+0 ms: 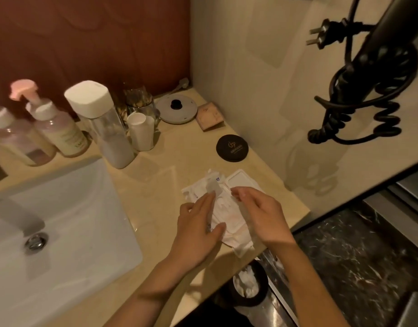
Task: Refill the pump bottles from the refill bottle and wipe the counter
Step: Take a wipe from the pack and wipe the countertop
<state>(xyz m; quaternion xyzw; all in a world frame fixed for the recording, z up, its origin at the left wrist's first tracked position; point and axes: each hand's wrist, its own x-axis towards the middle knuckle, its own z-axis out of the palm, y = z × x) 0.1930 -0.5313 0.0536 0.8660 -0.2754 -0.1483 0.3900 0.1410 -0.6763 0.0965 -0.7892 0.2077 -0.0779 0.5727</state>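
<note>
Pack pressed by flat left hand; wipe pinched by right hand. If pulled hard, extra wipes likely dragged out.

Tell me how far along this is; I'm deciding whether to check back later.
Done, seemingly: the pump bottles and refill bottle stand capped by the sink, though fill levels don't prove refilling. In hand: the left hand rests on the open wipes pack while the right hand pinches a thin sheet from it. Left: wiping the counter.

Left hand and right hand on a wipes pack — beige counter, sink alongside
</note>
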